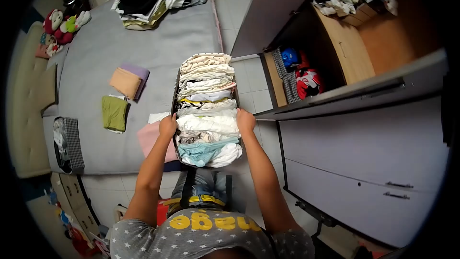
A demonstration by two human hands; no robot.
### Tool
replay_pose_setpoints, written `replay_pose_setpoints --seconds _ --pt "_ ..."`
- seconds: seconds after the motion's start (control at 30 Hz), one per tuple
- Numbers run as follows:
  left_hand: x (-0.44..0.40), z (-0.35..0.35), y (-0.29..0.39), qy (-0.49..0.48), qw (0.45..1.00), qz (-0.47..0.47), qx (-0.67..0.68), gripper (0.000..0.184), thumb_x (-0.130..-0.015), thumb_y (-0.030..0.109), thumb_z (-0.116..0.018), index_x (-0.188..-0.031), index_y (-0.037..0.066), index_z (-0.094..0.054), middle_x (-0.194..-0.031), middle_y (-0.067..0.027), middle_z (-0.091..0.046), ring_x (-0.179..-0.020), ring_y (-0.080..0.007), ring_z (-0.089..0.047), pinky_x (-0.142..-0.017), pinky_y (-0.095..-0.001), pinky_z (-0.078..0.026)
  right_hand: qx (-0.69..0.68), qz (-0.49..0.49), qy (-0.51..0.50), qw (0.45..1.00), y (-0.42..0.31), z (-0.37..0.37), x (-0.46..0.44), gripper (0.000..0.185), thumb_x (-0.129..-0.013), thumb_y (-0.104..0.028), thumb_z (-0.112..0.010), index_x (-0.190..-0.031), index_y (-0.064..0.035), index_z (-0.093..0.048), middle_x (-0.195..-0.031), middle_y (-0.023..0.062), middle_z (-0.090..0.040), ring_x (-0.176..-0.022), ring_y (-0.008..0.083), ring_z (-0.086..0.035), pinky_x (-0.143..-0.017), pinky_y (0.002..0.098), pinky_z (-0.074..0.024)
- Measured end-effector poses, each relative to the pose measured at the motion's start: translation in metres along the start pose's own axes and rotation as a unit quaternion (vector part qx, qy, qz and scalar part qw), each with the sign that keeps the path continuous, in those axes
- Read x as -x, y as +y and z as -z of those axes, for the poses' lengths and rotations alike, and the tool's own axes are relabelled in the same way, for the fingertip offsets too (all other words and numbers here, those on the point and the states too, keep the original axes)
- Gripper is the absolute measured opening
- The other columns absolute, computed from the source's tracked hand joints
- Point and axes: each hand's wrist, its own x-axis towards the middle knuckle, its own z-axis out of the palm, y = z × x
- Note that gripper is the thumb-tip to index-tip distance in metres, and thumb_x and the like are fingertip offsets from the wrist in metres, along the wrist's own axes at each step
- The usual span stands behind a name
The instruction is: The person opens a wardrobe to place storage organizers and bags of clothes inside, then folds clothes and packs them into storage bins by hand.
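In the head view, my left hand [167, 125] and right hand [246, 121] are closed on opposite sides of the box [176, 88], full of folded clothes [206, 122], near the bed [167, 43]. Yellow shirt letters [215, 222] are upside down, not surely readable.

Here's the long, dark-rimmed storage box with rounded ends [175, 97], held up between the left hand [167, 125] and the right hand [246, 120], one on each long side. It's open-topped and packed full, its length pointing away from the body, beside the bed's edge. Inside, folded cloths stand in a row, crosswise: a cream cloth with small dark dots [206, 59] at the far end, then cream and white folds, and a thin bright-yellow strip of fabric [203, 100] around the middle. Coming nearer, there's a broad, rumpled white cloth [207, 123], then a greyish patterned cloth [195, 137], and at the near end a light-blue cloth [199, 152] bunched next to a crumpled white cloth [227, 155].
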Motion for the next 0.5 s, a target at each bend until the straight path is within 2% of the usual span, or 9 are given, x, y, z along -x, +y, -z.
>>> replay_pose_setpoints --seconds 0.1,0.13,0.27,0.3,0.33,0.37,0.4,0.47,0.5 --pt "-0.001 -0.020 -0.014 -0.017 0.997 0.030 -0.064 0.047 -0.091 0.037 -0.039 -0.081 -0.002 -0.063 -0.081 -0.0254 -0.062 -0.078 -0.0411 -0.059 -0.071 -0.0486 -0.045 -0.004 0.031 -0.064 0.997 0.020 -0.036 -0.005 0.038 -0.088 -0.032 -0.044 -0.074 -0.0037 -0.064 -0.075 0.0183 -0.064 -0.072 0.0375 -0.061 -0.066 0.0459 -0.0483" --pt "-0.003 -0.036 -0.021 -0.023 0.995 0.056 -0.073 0.047 -0.091 0.038 -0.039 -0.081 -0.001 -0.063 -0.084 -0.0249 -0.062 -0.080 -0.0401 -0.059 -0.071 -0.0482 -0.046 -0.019 0.013 -0.095 0.995 0.029 -0.051 -0.016 0.036 -0.088 -0.031 -0.044 -0.074 -0.0052 -0.065 -0.077 0.0187 -0.063 -0.074 0.0381 -0.061 -0.068 0.0466 -0.0480" --pt "-0.004 -0.064 -0.012 0.001 0.990 0.138 -0.018 0.040 -0.091 0.033 -0.042 -0.089 -0.003 -0.059 -0.084 -0.0251 -0.061 -0.083 -0.0401 -0.059 -0.072 -0.0470 -0.046 -0.043 0.058 -0.095 0.993 0.038 -0.068 -0.043 0.029 -0.087 -0.029 -0.046 -0.082 -0.0054 -0.063 -0.082 0.0197 -0.063 -0.078 0.0397 -0.060 -0.071 0.0489 -0.0464" --pt "-0.002 -0.059 -0.011 -0.003 0.988 0.152 -0.014 0.038 -0.090 0.031 -0.043 -0.092 -0.003 -0.058 -0.084 -0.0252 -0.061 -0.084 -0.0399 -0.058 -0.072 -0.0467 -0.046 -0.041 0.062 -0.103 0.992 0.041 -0.062 -0.038 0.029 -0.087 -0.029 -0.046 -0.082 -0.0054 -0.063 -0.082 0.0197 -0.063 -0.078 0.0397 -0.060 -0.071 0.0489 -0.0464" --pt "0.001 -0.052 -0.011 -0.027 0.987 0.155 -0.028 0.032 -0.089 0.026 -0.046 -0.097 -0.003 -0.055 -0.091 -0.0253 -0.060 -0.084 -0.0400 -0.058 -0.073 -0.0457 -0.046 -0.100 0.060 -0.102 0.988 0.042 -0.051 -0.030 0.028 -0.087 -0.028 -0.046 -0.083 -0.0045 -0.062 -0.085 0.0203 -0.062 -0.080 0.0397 -0.059 -0.072 0.0489 -0.0459" --pt "0.003 -0.049 -0.008 -0.024 0.986 0.161 -0.027 0.032 -0.089 0.026 -0.046 -0.097 -0.003 -0.055 -0.091 -0.0253 -0.060 -0.084 -0.0400 -0.058 -0.073 -0.0457 -0.046 -0.155 0.061 -0.097 0.981 0.044 -0.039 -0.029 0.027 -0.087 -0.027 -0.046 -0.085 -0.0036 -0.060 -0.088 0.0208 -0.062 -0.082 0.0396 -0.058 -0.074 0.0489 -0.0453" --pt "0.008 -0.042 0.004 -0.020 0.983 0.180 -0.027 0.030 -0.087 0.023 -0.048 -0.100 -0.003 -0.054 -0.097 -0.0248 -0.058 -0.087 -0.0396 -0.057 -0.075 -0.0452 -0.046 -0.154 0.067 -0.100 0.981 0.045 -0.022 -0.028 0.027 -0.087 -0.027 -0.046 -0.085 -0.0036 -0.060 -0.088 0.0208 -0.062 -0.082 0.0396 -0.058 -0.074 0.0489 -0.0453" --pt "0.034 -0.010 0.072 0.023 0.978 0.201 -0.056 0.034 -0.079 0.015 -0.053 -0.109 -0.001 -0.050 -0.114 -0.0228 -0.051 -0.099 -0.0387 -0.052 -0.081 -0.0442 -0.046 -0.008 0.147 -0.094 0.985 0.061 0.025 -0.026 0.023 -0.084 -0.023 -0.049 -0.084 -0.0029 -0.061 -0.093 0.0198 -0.062 -0.088 0.0369 -0.058 -0.081 0.0454 -0.0433" --pt "0.035 -0.030 0.071 0.111 0.982 0.153 -0.025 0.040 -0.076 0.012 -0.055 -0.113 0.000 -0.049 -0.116 -0.0216 -0.050 -0.104 -0.0378 -0.050 -0.086 -0.0441 -0.043 0.064 0.188 -0.087 0.976 0.070 0.043 -0.026 0.022 -0.082 -0.020 -0.050 -0.084 -0.0026 -0.062 -0.095 0.0194 -0.063 -0.091 0.0356 -0.058 -0.085 0.0437 -0.0423"
